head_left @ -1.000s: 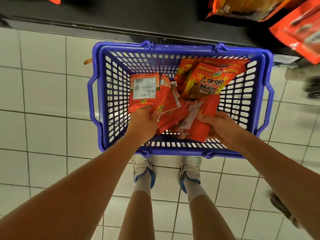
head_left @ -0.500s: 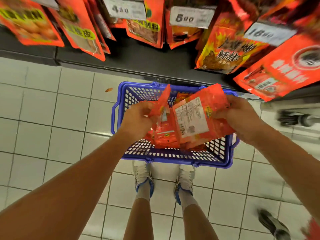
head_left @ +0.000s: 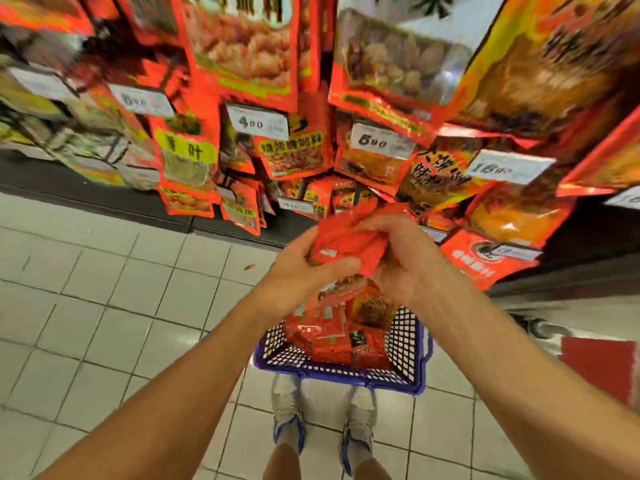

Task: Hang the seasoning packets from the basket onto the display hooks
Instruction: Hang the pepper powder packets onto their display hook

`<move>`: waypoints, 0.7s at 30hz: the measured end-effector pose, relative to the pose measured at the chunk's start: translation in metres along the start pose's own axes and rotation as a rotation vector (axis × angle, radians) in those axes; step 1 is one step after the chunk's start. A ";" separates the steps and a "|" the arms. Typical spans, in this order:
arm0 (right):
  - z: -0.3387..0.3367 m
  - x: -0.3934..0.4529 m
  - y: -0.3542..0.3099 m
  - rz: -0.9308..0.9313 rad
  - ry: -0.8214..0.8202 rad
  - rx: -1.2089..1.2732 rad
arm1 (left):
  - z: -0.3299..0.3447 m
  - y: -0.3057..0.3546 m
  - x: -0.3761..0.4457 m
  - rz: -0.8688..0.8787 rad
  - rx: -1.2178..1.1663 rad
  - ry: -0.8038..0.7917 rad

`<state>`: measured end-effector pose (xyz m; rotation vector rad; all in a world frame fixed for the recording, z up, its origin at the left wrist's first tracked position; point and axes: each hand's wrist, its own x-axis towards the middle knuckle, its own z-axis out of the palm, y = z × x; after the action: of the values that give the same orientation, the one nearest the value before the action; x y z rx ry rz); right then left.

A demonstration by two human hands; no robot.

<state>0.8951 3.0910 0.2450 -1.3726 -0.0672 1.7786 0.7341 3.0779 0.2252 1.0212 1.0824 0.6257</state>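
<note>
Below a packed display rack (head_left: 311, 98), left hand (head_left: 298, 271) and right hand (head_left: 405, 265) together clutch red packets (head_left: 346, 242); count unclear.

Pretty clearly a shop, a grocery or supermarket aisle by the look of it. Rows of red and orange hanging packets (head_left: 242, 46) are filling the whole display wall, overlapping each other, and white price tags (head_left: 258, 123) reading things like 4.80 and 6.90 are sticking out in front of them. A blue plastic shopping basket (head_left: 410, 348) is sitting on the white tiled floor (head_left: 86, 299) below, with more packets lying in it. A dark base (head_left: 86, 199) is running along the bottom of the display where it's meeting the tiles.
</note>
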 end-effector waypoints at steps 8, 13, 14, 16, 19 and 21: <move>0.065 -0.148 -0.098 -0.097 -0.094 -0.006 | 0.004 0.158 -0.073 0.233 0.200 -0.032; 0.074 -0.238 -0.141 -0.386 -0.079 -0.307 | 0.008 0.239 -0.111 0.312 0.203 0.121; 0.075 -0.252 -0.151 -0.545 0.013 -0.422 | 0.011 0.258 -0.118 0.348 0.182 0.130; 0.081 -0.277 -0.173 -0.853 0.182 -0.634 | 0.018 0.296 -0.129 0.432 0.146 0.148; 0.101 -0.313 -0.208 -1.110 0.256 -0.766 | 0.030 0.354 -0.143 0.539 0.074 0.137; 0.117 -0.330 -0.232 -1.225 0.271 -0.717 | 0.041 0.388 -0.151 0.583 0.025 0.122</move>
<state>0.9433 3.0739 0.6622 -1.4889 -1.2078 0.5117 0.7373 3.1034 0.6430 1.3454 0.8930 1.1566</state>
